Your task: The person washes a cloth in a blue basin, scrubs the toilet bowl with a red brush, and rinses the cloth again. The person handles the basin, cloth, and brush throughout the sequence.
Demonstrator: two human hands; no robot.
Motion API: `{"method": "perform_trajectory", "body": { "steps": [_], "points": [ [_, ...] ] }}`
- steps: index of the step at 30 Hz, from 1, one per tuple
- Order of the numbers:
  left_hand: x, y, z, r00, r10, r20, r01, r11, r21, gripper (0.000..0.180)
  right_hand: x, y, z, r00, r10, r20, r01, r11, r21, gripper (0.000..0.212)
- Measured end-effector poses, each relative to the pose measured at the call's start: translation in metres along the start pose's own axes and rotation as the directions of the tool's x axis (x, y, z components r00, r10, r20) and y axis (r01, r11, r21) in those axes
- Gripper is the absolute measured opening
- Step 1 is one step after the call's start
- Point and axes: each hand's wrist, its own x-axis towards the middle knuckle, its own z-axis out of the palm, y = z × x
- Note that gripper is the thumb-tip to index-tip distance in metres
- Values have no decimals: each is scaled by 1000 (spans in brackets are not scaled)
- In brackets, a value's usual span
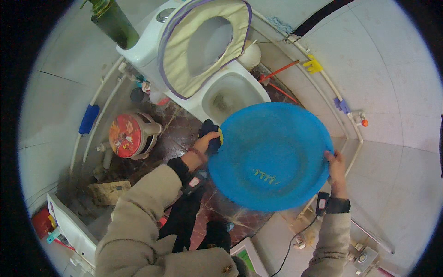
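A wide, round blue plastic basin (pixel 272 152) is held up between my two hands, its hollow inside facing me. My right hand (pixel 337 168) grips its right rim, thumb on the inner side. At the left rim my left hand (pixel 201 147) is closed around a bunched dark cloth (pixel 210 133) with a bit of yellow showing, pressed against the basin's edge. Just beyond the basin stands a white toilet (pixel 233 90), partly covered by it. The toilet's raised seat and lid carry a cream padded cover (pixel 177 55) with purple trim.
A small stool (pixel 127 136) with a red patterned top stands left on the dark red tiled floor (pixel 203 221). A green container (pixel 115 25) sits on the toilet tank. Pipes (pixel 339 97) run along the walls. A white washbasin (pixel 69 226) is at lower left.
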Motion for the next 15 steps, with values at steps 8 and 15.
{"method": "perform_trajectory", "body": {
  "steps": [8,15],
  "points": [
    [55,10,-20,993,60,-100,-62,998,-19,41,50,-66,48,986,-167,5,165,968,-188,29],
    [19,20,-26,958,-13,-286,26,999,42,42,54,-128,116,886,-463,-1,366,701,-613,27]
  ]
}}
